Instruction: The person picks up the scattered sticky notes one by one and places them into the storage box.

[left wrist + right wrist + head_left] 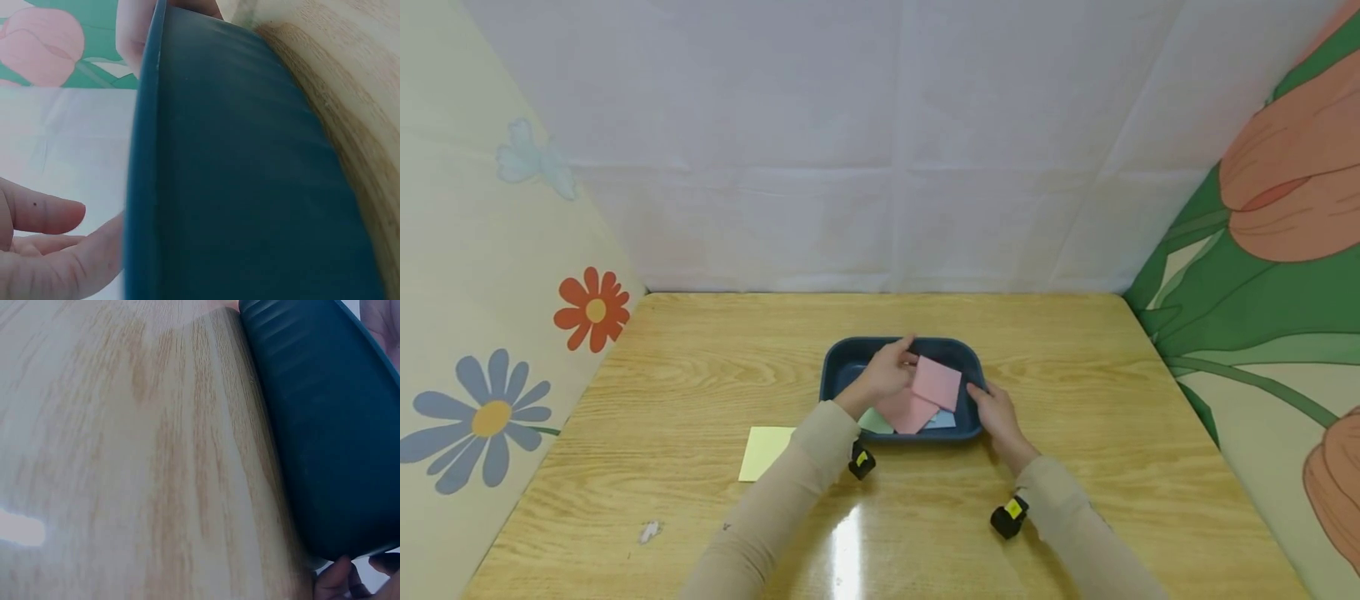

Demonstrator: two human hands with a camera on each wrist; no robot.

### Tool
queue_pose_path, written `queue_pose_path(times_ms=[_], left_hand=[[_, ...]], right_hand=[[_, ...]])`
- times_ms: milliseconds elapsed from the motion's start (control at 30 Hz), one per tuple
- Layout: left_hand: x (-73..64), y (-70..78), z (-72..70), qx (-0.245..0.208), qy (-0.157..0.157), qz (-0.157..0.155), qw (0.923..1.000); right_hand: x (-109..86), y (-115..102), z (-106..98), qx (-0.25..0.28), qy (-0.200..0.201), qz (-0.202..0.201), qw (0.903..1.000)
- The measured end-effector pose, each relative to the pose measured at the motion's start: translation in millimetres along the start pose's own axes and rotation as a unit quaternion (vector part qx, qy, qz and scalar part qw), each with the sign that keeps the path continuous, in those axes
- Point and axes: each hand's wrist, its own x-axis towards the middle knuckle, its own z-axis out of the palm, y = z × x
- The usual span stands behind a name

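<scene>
A dark blue rectangular tray (850,342) sits on the table with paper squares inside. Two pink paper squares (937,383) overlap at its middle and right; a green square (876,422) and a light blue one (942,420) show partly beneath. My left hand (887,372) is over the tray beside the upper pink square. In the left wrist view its thumb (53,214) and fingers stand apart, with no paper visible between them. With thumb and fingers, my right hand (997,417) grips the tray's right end, seen also at the lower right of the right wrist view.
A yellow paper square (763,452) lies on the wooden table (700,358) left of the tray, partly behind my left sleeve. A small whitish mark (650,532) shows at the front left. A white cloth backdrop (865,167) hangs behind, with flower-patterned cloths at both sides.
</scene>
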Motion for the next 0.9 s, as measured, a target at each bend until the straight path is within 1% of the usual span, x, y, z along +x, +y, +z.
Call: queue_pose_path(times_ms=[233, 433, 567, 700, 900], left_hand=[[-3.7, -2.0, -3.7, -0.017, 0.008, 0.006, 0.9998], [-9.5, -1.3, -7.0, -0.039, 0.006, 0.0, 0.9992], [-12.3, -1.6, -8.9, -0.073, 0.005, -0.002, 0.9973], [-13.7, -4.3, -10.8, -0.101, 0.003, 0.011, 0.9948], [-19.0, -6.8, -14.3, -0.106, 0.009, 0.026, 0.994]], right_hand=[[-4.6, -2.0, 1.3, -0.009, 0.007, -0.014, 0.9998], [-0.9, -0.6, -0.8, -0.003, -0.003, 0.008, 1.0], [0.3, -1.2, -1.5, -0.001, -0.008, 0.016, 0.9998], [0.2, -1.5, -1.2, -0.001, -0.008, 0.013, 0.9999], [1.3, -0.4, -0.9, -0.008, -0.005, 0.008, 0.9999]])
